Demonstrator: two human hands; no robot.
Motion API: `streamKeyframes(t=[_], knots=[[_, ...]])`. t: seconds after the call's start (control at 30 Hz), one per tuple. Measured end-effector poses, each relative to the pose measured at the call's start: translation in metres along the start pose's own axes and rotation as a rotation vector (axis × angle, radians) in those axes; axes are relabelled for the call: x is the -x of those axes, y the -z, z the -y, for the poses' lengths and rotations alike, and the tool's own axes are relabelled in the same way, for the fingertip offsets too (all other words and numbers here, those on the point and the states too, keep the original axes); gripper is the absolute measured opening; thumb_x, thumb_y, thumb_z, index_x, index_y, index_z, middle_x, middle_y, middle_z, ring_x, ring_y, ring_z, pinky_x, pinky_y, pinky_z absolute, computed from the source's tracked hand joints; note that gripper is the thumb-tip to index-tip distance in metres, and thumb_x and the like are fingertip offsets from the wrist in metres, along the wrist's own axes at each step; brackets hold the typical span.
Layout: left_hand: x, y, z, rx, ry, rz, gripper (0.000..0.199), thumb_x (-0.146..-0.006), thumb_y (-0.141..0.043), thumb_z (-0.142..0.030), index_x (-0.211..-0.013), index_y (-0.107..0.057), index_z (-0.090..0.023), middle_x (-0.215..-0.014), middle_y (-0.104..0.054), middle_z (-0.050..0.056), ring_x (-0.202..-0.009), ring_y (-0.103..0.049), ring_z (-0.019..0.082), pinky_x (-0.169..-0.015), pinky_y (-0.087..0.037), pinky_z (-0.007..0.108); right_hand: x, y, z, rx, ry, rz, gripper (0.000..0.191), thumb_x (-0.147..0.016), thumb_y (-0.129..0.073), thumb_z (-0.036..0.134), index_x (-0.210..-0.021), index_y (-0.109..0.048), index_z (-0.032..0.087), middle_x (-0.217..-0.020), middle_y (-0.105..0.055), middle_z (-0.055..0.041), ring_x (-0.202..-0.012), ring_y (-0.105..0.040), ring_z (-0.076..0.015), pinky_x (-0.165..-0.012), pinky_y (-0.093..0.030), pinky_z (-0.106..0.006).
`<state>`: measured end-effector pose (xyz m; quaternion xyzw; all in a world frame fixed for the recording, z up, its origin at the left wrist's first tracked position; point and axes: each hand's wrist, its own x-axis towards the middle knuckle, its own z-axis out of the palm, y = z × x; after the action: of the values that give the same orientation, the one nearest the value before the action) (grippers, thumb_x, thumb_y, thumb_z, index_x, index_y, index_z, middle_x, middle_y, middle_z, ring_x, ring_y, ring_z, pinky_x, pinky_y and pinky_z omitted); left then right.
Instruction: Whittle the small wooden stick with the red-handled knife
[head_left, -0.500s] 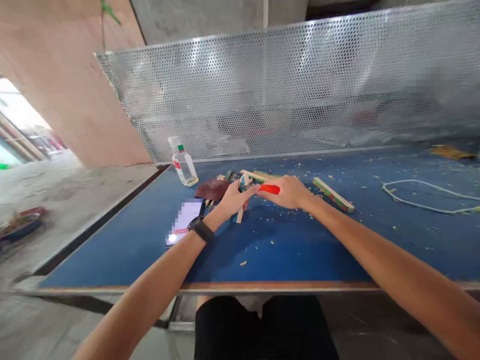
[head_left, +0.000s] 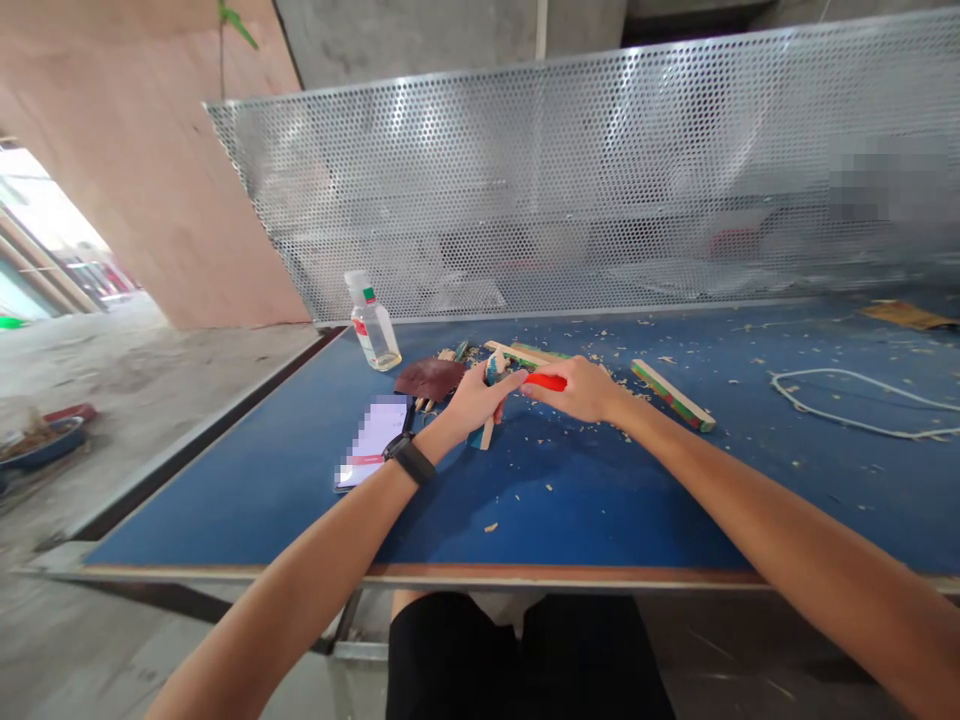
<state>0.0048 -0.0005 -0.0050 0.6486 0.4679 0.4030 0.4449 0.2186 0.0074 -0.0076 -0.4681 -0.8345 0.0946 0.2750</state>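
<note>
My left hand [head_left: 478,398] is closed around a small carved wooden piece [head_left: 496,367] with blue and pale parts, its upper end standing out above the fingers. My right hand [head_left: 586,388] grips a red-handled tool [head_left: 546,382]; the tool's working end is hidden at my left thumb, where the two hands meet. Below my left hand a pale and blue strip of wood [head_left: 487,433] shows; whether it is part of the held piece I cannot tell. A dark red cloth-like item [head_left: 430,379] lies just left of my left hand.
On the blue table [head_left: 555,530] are a phone [head_left: 375,440], a clear bottle [head_left: 376,335], a layered wood strip [head_left: 673,396], another strip [head_left: 517,353] behind my hands, a pale cord loop [head_left: 847,372] and scattered shavings. A perforated metal panel [head_left: 525,190] stands at the back.
The whole view has shifted slightly and become sharper. Both hands keep their grips and stay together, with hardly any movement relative to the table.
</note>
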Motion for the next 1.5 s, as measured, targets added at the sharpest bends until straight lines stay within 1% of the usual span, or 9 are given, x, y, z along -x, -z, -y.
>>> streamKeyframes(t=[0.23, 0.37, 0.53, 0.67, 0.83, 1.0, 1.13, 1.37, 1.5], knots=[[0.001, 0.000, -0.003, 0.045, -0.021, 0.008, 0.034, -0.094, -0.078, -0.045, -0.087, -0.054, -0.022, -0.048, -0.051, -0.008, -0.038, -0.046, 0.008, -0.042, -0.037, 0.022, -0.001, 0.001, -0.001, 0.093, -0.001, -0.019, 0.062, -0.095, -0.053, 0.081, -0.103, -0.086, 0.030, -0.084, -0.079, -0.0048, -0.076, -0.069, -0.0248, -0.064, -0.038, -0.033], [0.003, -0.001, -0.005, 0.098, -0.008, 0.000, 0.033, -0.096, -0.076, -0.045, -0.087, -0.054, -0.022, -0.049, -0.051, -0.008, -0.039, -0.045, 0.007, -0.042, -0.038, 0.022, -0.001, -0.001, 0.001, 0.140, -0.045, -0.072, 0.060, -0.095, -0.054, 0.079, -0.117, -0.085, 0.032, -0.093, -0.082, -0.0070, -0.084, -0.073, -0.0287, -0.066, -0.040, -0.034], [0.002, -0.001, -0.004, 0.064, -0.021, -0.038, 0.037, -0.098, -0.072, -0.049, -0.084, -0.051, -0.023, -0.049, -0.050, -0.009, -0.037, -0.046, 0.008, -0.040, -0.037, 0.022, -0.002, -0.002, 0.002, 0.095, -0.101, -0.102, 0.067, -0.096, -0.052, 0.081, -0.128, -0.082, 0.031, -0.090, -0.082, -0.0085, -0.079, -0.072, -0.0289, -0.066, -0.041, -0.035], [0.001, 0.000, -0.001, 0.002, -0.051, 0.003, 0.039, -0.097, -0.072, -0.051, -0.081, -0.050, -0.023, -0.048, -0.051, -0.007, -0.038, -0.048, 0.009, -0.042, -0.039, 0.022, 0.000, 0.000, 0.000, 0.024, -0.046, -0.049, 0.064, -0.097, -0.051, 0.079, -0.115, -0.085, 0.027, -0.085, -0.080, -0.0067, -0.075, -0.070, -0.0255, -0.066, -0.041, -0.034], [0.003, 0.000, -0.005, -0.013, -0.025, 0.008, 0.031, -0.096, -0.075, -0.046, -0.090, -0.055, -0.022, -0.047, -0.051, -0.008, -0.038, -0.048, 0.009, -0.042, -0.037, 0.021, 0.001, 0.001, -0.004, -0.005, 0.003, 0.006, 0.065, -0.097, -0.050, 0.081, -0.097, -0.083, 0.025, -0.079, -0.076, -0.0043, -0.070, -0.065, -0.0218, -0.064, -0.039, -0.033], [0.004, 0.002, -0.010, -0.004, -0.059, 0.039, 0.033, -0.097, -0.075, -0.046, -0.088, -0.054, -0.022, -0.048, -0.051, -0.009, -0.038, -0.047, 0.008, -0.042, -0.036, 0.021, -0.001, 0.000, -0.003, 0.114, -0.022, -0.050, 0.064, -0.096, -0.050, 0.080, -0.109, -0.085, 0.028, -0.085, -0.079, -0.0074, -0.078, -0.070, -0.0262, -0.066, -0.041, -0.034], [0.003, 0.002, -0.008, -0.025, -0.069, -0.023, 0.040, -0.099, -0.070, -0.050, -0.081, -0.047, -0.023, -0.052, -0.050, -0.009, -0.037, -0.048, 0.007, -0.040, -0.036, 0.022, -0.002, 0.000, 0.004, 0.064, -0.046, -0.078, 0.065, -0.098, -0.050, 0.079, -0.121, -0.084, 0.029, -0.090, -0.081, -0.0083, -0.077, -0.072, -0.0267, -0.066, -0.043, -0.034], [0.004, 0.002, -0.006, -0.120, -0.059, -0.038, 0.040, -0.097, -0.070, -0.052, -0.080, -0.048, -0.023, -0.050, -0.051, -0.008, -0.036, -0.050, 0.009, -0.040, -0.038, 0.022, -0.001, 0.000, 0.004, 0.052, -0.040, -0.038, 0.063, -0.099, -0.049, 0.076, -0.118, -0.085, 0.028, -0.092, -0.082, -0.0082, -0.081, -0.074, -0.0287, -0.066, -0.044, -0.035], [0.003, 0.002, -0.005, -0.149, -0.040, -0.066, 0.042, -0.096, -0.069, -0.057, -0.081, -0.051, -0.023, -0.049, -0.054, -0.007, -0.035, -0.050, 0.010, -0.039, -0.038, 0.023, -0.001, 0.001, 0.005, 0.151, -0.081, -0.082, 0.065, -0.096, -0.051, 0.080, -0.124, -0.084, 0.031, -0.092, -0.082, -0.0090, -0.083, -0.074, -0.0305, -0.065, -0.043, -0.034]])
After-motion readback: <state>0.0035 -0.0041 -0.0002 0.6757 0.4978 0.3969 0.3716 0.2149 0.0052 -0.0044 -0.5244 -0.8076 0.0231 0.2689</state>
